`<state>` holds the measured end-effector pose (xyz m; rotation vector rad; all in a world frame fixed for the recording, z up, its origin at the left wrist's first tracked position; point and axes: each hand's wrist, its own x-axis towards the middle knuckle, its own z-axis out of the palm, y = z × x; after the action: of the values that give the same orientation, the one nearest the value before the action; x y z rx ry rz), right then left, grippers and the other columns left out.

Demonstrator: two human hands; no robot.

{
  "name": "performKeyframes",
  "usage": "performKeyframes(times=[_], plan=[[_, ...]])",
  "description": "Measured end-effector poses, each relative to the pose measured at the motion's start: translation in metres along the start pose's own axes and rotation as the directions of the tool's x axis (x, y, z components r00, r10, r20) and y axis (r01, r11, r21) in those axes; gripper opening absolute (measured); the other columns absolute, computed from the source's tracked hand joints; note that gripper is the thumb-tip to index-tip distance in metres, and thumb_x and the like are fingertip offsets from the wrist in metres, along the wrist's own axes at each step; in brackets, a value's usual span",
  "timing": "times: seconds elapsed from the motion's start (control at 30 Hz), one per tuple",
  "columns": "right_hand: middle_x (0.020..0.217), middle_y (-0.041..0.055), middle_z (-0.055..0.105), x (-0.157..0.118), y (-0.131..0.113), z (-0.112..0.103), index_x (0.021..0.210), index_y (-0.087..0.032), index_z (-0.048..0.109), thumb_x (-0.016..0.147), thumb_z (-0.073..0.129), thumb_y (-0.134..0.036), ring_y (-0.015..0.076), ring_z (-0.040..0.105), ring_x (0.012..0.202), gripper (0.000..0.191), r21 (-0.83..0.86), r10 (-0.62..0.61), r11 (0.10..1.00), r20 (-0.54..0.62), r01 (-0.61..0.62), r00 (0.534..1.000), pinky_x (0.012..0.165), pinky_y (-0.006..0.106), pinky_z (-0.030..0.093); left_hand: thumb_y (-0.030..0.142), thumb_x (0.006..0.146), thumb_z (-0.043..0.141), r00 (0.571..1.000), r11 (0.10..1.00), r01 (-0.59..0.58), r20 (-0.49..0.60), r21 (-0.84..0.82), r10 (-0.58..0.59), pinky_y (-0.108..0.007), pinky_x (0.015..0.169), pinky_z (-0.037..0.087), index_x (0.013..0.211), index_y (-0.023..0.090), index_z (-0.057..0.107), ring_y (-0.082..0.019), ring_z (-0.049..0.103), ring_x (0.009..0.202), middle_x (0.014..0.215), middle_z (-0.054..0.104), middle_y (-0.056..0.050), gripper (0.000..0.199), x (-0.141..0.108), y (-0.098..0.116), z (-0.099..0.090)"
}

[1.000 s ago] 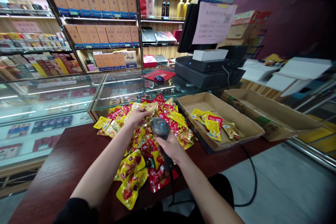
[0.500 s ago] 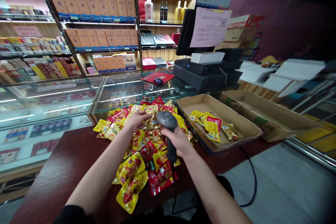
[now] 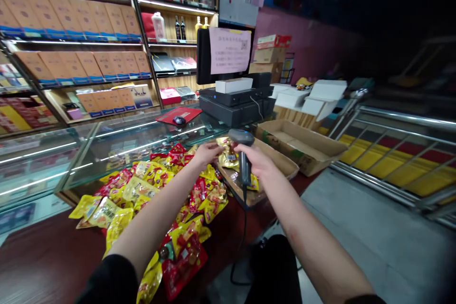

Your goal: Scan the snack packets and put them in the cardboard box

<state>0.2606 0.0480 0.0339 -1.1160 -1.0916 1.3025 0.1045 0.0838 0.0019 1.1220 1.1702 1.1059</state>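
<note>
My left hand (image 3: 207, 154) pinches a gold foil snack packet (image 3: 227, 156) by its edge, over the near side of a shallow cardboard tray (image 3: 283, 157). Wrapped around the handle of a dark grey barcode scanner (image 3: 244, 166) is my right hand (image 3: 257, 159). The scanner's head is just right of the packet, and its cable hangs down past the counter edge. A heap of yellow, red and gold snack packets (image 3: 142, 189) lies to the left, partly behind my left forearm. Other packets in the tray are mostly hidden by my right hand and the scanner.
A second cardboard tray (image 3: 302, 140) sits beyond the first. Behind them stand a cash drawer (image 3: 231, 109) and a monitor with a paper sheet (image 3: 231, 51). A mouse (image 3: 179, 120) rests on a red mat. Metal railings (image 3: 399, 147) stand at the right.
Both hands have moved right from above the heap to the tray, carrying the gold packet and the scanner. The camera view has turned to the right.
</note>
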Motion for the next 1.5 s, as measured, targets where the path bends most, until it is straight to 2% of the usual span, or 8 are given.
performKeyframes(times=[0.1, 0.23, 0.57, 0.8, 0.97, 1.1, 1.33, 1.5], plan=[[0.063, 0.0009, 0.063, 0.001, -0.003, -0.026, 0.075, -0.014, 0.065, 0.056, 0.065, -0.02, 0.0123, 0.054, 0.056, 0.019, 0.024, 0.008, 1.0, -0.109, -0.005, 0.994, 0.052, 0.024, 0.042, 0.03, 0.057, 0.081, 1.0, 0.999, 0.02, -0.008, 0.043, -0.02, -0.025, 0.06, 0.049, 0.1, 0.015, 0.068, -0.018, 0.064, 0.081, 0.095, 0.068, -0.009, 0.047, 0.005, 0.004, 0.015], [0.066, -0.0003, 0.064, -0.009, 0.006, -0.019, 0.075, -0.016, 0.067, 0.055, 0.066, -0.02, 0.0107, 0.053, 0.058, 0.021, 0.029, 0.036, 0.999, -0.085, -0.034, 0.996, 0.052, 0.022, 0.039, 0.03, 0.058, 0.081, 0.998, 0.997, 0.044, -0.041, 0.07, -0.041, -0.026, 0.061, 0.05, 0.1, 0.014, 0.068, -0.019, 0.064, 0.081, 0.091, 0.069, -0.009, 0.047, -0.012, -0.001, -0.011], [0.053, -0.0048, 0.054, -0.046, 0.056, 0.109, 0.074, -0.016, 0.063, 0.058, 0.065, -0.02, 0.0085, 0.045, 0.048, 0.016, 0.025, 0.184, 0.979, 0.339, -0.204, 0.923, 0.05, 0.023, 0.036, 0.039, 0.059, 0.079, 0.955, 0.978, -0.053, -0.276, 0.204, 0.11, -0.027, 0.068, 0.05, 0.104, 0.018, 0.07, -0.018, 0.063, 0.078, 0.095, 0.069, -0.008, 0.051, -0.108, -0.014, -0.149], [0.063, -0.0017, 0.062, -0.057, 0.094, 0.183, 0.077, -0.015, 0.067, 0.059, 0.065, -0.021, 0.011, 0.051, 0.057, 0.019, -0.131, 0.103, 0.99, 0.432, -0.051, 0.896, 0.056, 0.024, 0.037, 0.038, 0.068, 0.071, 0.811, 0.85, 0.025, -0.507, 0.526, 0.29, -0.028, 0.074, 0.047, 0.107, 0.02, 0.068, -0.021, 0.065, 0.081, 0.094, 0.069, -0.008, 0.043, -0.175, -0.045, -0.221], [0.066, -0.0005, 0.065, -0.055, 0.11, 0.21, 0.073, -0.016, 0.069, 0.058, 0.065, -0.02, 0.0139, 0.054, 0.062, 0.016, -0.263, 0.094, 0.965, 0.399, 0.015, 0.912, 0.06, 0.025, 0.04, 0.035, 0.083, 0.053, 0.825, 0.53, 0.27, -0.477, 0.803, 0.303, -0.033, 0.082, 0.043, 0.118, 0.019, 0.062, -0.024, 0.063, 0.089, 0.092, 0.07, -0.009, 0.04, -0.18, -0.058, -0.224], [0.068, -0.0007, 0.066, -0.048, 0.114, 0.218, 0.074, -0.016, 0.07, 0.059, 0.064, -0.021, 0.0142, 0.056, 0.065, 0.017, -0.28, 0.094, 0.96, 0.42, 0.03, 0.903, 0.063, 0.026, 0.041, 0.045, 0.083, 0.052, 0.839, 0.469, 0.309, -0.469, 0.827, 0.274, -0.034, 0.082, 0.042, 0.122, 0.02, 0.059, -0.026, 0.063, 0.093, 0.097, 0.07, -0.011, 0.047, -0.171, -0.057, -0.218], [0.068, -0.0001, 0.066, -0.046, 0.105, 0.218, 0.075, -0.016, 0.07, 0.059, 0.061, -0.019, 0.0143, 0.059, 0.066, 0.019, -0.055, 0.089, 0.996, 0.489, -0.071, 0.867, 0.064, 0.025, 0.044, 0.049, 0.074, 0.065, 0.814, 0.753, 0.138, -0.507, 0.644, 0.285, -0.03, 0.079, 0.044, 0.121, 0.02, 0.06, -0.024, 0.065, 0.09, 0.094, 0.071, -0.01, 0.056, -0.157, -0.051, -0.214], [0.075, 0.0009, 0.07, -0.053, 0.094, 0.209, 0.075, -0.018, 0.071, 0.058, 0.063, -0.017, 0.0165, 0.063, 0.081, 0.018, 0.11, -0.052, 0.994, 0.508, -0.004, 0.86, 0.086, 0.03, 0.044, 0.045, 0.066, 0.074, 0.891, 0.969, -0.123, -0.406, 0.216, 0.203, -0.027, 0.073, 0.048, 0.116, 0.017, 0.061, -0.022, 0.066, 0.087, 0.097, 0.071, -0.01, 0.058, -0.149, -0.041, -0.207]])
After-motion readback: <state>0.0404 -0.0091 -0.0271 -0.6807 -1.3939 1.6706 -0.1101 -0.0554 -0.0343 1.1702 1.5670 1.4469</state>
